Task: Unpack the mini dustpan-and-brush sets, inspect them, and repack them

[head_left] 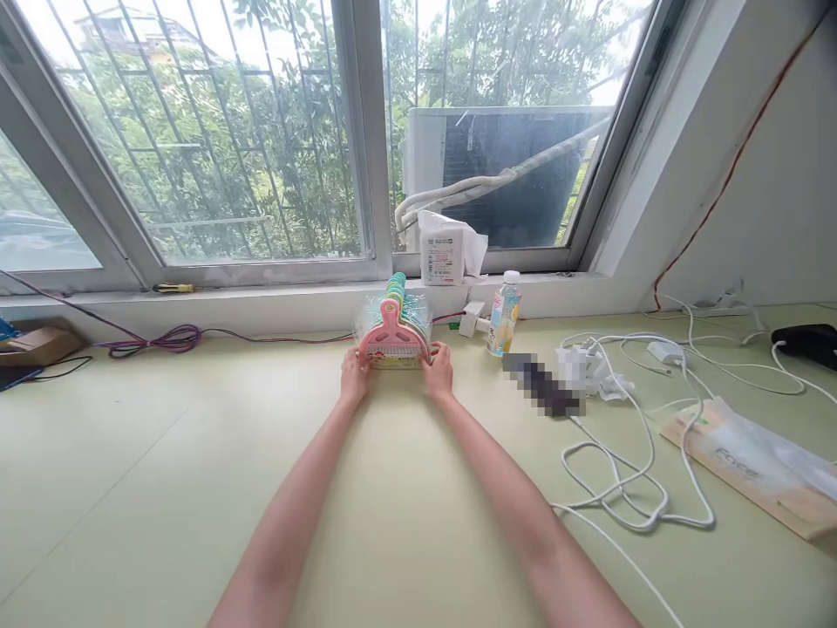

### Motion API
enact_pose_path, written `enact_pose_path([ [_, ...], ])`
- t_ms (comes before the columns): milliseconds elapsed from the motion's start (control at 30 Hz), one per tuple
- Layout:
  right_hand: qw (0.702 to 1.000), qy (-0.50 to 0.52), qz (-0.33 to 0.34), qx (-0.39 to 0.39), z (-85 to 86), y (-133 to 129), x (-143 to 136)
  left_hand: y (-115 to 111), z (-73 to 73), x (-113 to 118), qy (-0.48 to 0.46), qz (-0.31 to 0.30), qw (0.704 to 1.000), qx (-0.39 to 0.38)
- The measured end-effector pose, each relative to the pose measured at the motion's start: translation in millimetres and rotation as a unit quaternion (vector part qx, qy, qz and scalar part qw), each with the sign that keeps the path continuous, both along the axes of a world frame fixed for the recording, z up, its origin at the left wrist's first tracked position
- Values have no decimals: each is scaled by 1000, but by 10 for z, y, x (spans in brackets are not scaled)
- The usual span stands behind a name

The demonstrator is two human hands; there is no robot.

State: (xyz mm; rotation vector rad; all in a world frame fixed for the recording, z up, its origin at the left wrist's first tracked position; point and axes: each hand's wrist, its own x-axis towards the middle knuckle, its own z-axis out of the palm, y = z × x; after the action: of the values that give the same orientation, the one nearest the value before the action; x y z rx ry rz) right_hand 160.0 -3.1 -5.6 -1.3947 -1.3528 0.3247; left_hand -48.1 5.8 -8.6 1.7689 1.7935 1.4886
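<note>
A row of small dustpan-and-brush sets (391,328), pink at the front with green and yellow handles behind, stands upright on the pale green table (196,471) against the window ledge. Clear plastic wrap sticks out around the sets. My left hand (354,377) grips their lower left edge, its fingers wrapped round the side. At the lower right edge, my right hand (438,371) holds the same row, fingers curled round it. Both forearms reach forward over the table.
Right of the row are a bottle (504,316), a white adapter (471,319), a blurred dark object (542,384), white cables (615,488) and a tissue pack (751,462). A tissue packet (445,253) and screwdriver (173,288) lie on the ledge. A cardboard box (49,344) sits far left.
</note>
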Motion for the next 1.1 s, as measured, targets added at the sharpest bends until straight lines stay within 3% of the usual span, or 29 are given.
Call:
enact_pose_path([
  [167, 1000, 14, 5, -2, 39, -140, 44, -121, 34, -30, -15, 23, 1000, -2],
  [400, 1000, -12, 23, 14, 133, -336, 91, -325, 206, 0, 94, 18, 995, -6],
  [633, 994, 105, 29, 17, 136, -260, 98, -342, 245, 22, 3, 49, 999, -9],
  [800, 992, 111, 48, 30, 103, -247, 107, -300, 186, 3, 1, 52, 998, 29],
  [933, 995, 99, 31, 8, 83, -291, 144, -383, 218, 21, -38, 39, 996, 75],
  [1100, 992, 122, 0, -6, 66, -396, 235, -589, 251, -116, -75, 110, 981, 139],
])
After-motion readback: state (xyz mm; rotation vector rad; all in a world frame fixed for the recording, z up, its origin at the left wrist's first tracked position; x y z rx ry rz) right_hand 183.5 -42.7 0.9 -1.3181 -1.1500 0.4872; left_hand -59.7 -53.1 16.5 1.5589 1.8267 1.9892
